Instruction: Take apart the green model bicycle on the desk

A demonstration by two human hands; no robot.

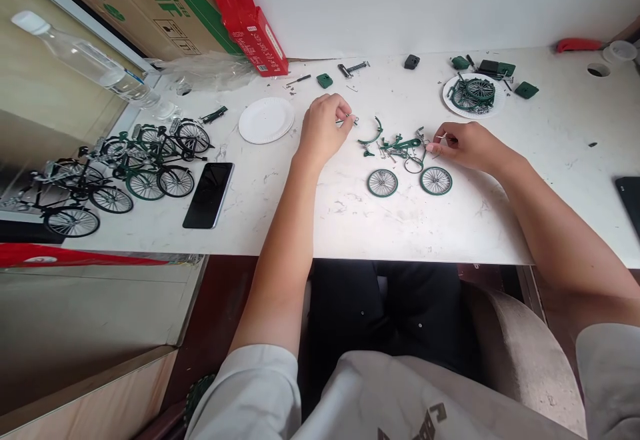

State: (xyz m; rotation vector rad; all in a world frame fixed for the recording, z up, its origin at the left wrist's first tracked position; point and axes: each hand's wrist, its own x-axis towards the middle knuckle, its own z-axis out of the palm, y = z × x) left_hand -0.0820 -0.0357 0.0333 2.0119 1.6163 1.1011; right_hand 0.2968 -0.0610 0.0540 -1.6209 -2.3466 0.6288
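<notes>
My left hand (327, 125) is closed in a pinch on a small silvery metal part (355, 121), held over the table. At the right, my right hand (465, 143) has its thumb and fingers pinched together beside the small dark-green model bicycle parts; what they grip is too small to make out. Between the hands lie a green bicycle frame (401, 144), a curved green mudguard piece (375, 135) and several tiny metal bits. Two loose green-rimmed model wheels, one on the left (383, 183) and one on the right (436, 181), rest nearer the front edge.
Assembled model bicycles (145, 160) stand at the left by a phone (209, 195) and a tilted water bottle (95, 60). A bare white paper plate (266, 121) lies behind the phone. Another plate (490, 114) holds green wheels. A small screwdriver (299, 81) lies at the back.
</notes>
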